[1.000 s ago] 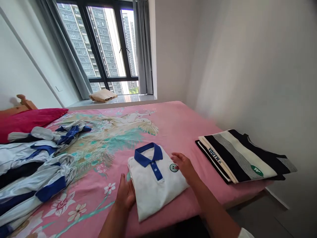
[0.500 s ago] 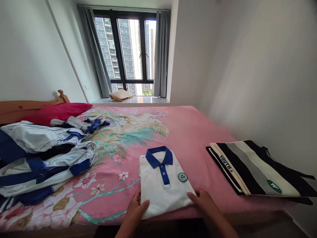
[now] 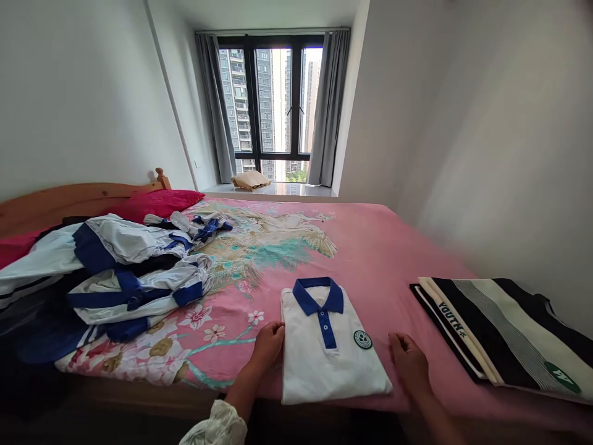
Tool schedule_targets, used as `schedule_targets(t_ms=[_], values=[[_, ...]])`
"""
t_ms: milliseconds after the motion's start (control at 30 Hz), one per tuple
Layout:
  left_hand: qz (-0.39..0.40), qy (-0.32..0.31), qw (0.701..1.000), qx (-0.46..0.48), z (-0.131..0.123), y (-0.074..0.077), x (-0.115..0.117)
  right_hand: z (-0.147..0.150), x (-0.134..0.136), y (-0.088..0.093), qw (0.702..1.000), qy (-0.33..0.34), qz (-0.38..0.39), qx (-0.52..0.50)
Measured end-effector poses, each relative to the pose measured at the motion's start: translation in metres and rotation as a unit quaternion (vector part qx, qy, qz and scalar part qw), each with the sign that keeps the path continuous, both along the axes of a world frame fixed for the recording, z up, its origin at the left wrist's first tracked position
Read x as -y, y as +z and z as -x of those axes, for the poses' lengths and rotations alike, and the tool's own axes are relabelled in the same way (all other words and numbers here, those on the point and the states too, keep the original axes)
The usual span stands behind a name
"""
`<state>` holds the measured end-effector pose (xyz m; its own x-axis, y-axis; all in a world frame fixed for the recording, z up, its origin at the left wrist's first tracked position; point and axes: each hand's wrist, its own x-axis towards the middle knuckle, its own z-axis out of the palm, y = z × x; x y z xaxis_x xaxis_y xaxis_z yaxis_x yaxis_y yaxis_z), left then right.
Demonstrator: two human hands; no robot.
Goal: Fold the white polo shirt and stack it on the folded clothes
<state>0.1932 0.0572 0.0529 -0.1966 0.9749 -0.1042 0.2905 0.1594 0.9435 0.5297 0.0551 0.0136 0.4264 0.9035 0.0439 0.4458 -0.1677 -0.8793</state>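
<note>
A folded white polo shirt [image 3: 319, 371] with a blue collar, blue button placket and round green badge lies flat near the front edge of the bed. Its collar points away from me. My left hand [image 3: 267, 347] is at the shirt's left edge, fingers curled in and pressed together at the fabric; the fingertips are partly hidden. To the right of the shirt, my right hand [image 3: 410, 361] rests over the pink sheet, a little apart from the fabric. Its fingers are bent closed, and I see nothing in them.
Folded striped garments [image 3: 500, 334] lie stacked on the bed's right side. Rumpled white and blue clothes [image 3: 139, 266] are heaped on the left, before a red pillow [image 3: 162, 204] and wooden headboard [image 3: 83, 194]. The pink floral sheet [image 3: 370, 247] covers the bed. A beige folded item [image 3: 251, 180] sits on the windowsill.
My right hand has let go of the shirt's lower right edge and moved right, off the fabric. My left hand has slid up along the left edge. The view has turned left.
</note>
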Motion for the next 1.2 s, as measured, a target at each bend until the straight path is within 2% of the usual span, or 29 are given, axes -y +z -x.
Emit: schedule_targets(t_ms=[167, 367, 500, 667, 800, 933, 1067, 1200], values=[[0.081, -0.005, 0.996, 0.031, 0.001, -0.003, -0.020, -0.004, -0.004, -0.021, 0.999, -0.025, -0.023, -0.015], [0.161, -0.047, 0.983, 0.071, 0.015, -0.001, -0.033, -0.002, -0.004, -0.019, 0.998, -0.028, -0.018, -0.045], [0.177, -0.079, 0.976, 0.102, 0.021, -0.004, -0.029, -0.006, -0.016, -0.010, 0.994, 0.031, 0.011, -0.109], [0.184, -0.120, 0.968, 0.123, 0.024, -0.006, -0.032, 0.003, -0.047, -0.007, 0.978, 0.098, 0.049, -0.178], [0.198, -0.107, 0.966, 0.131, 0.022, -0.008, -0.037, 0.021, -0.071, -0.011, 0.955, 0.145, 0.081, -0.244], [0.192, -0.088, 0.966, 0.150, 0.022, -0.013, -0.040, 0.027, -0.086, -0.013, 0.936, 0.175, 0.103, -0.289], [0.191, -0.066, 0.966, 0.164, 0.023, -0.017, -0.040, 0.025, -0.088, -0.015, 0.927, 0.181, 0.118, -0.305], [0.157, 0.009, 0.975, 0.158, 0.015, -0.022, -0.035, 0.026, -0.083, -0.018, 0.933, 0.165, 0.104, -0.301]])
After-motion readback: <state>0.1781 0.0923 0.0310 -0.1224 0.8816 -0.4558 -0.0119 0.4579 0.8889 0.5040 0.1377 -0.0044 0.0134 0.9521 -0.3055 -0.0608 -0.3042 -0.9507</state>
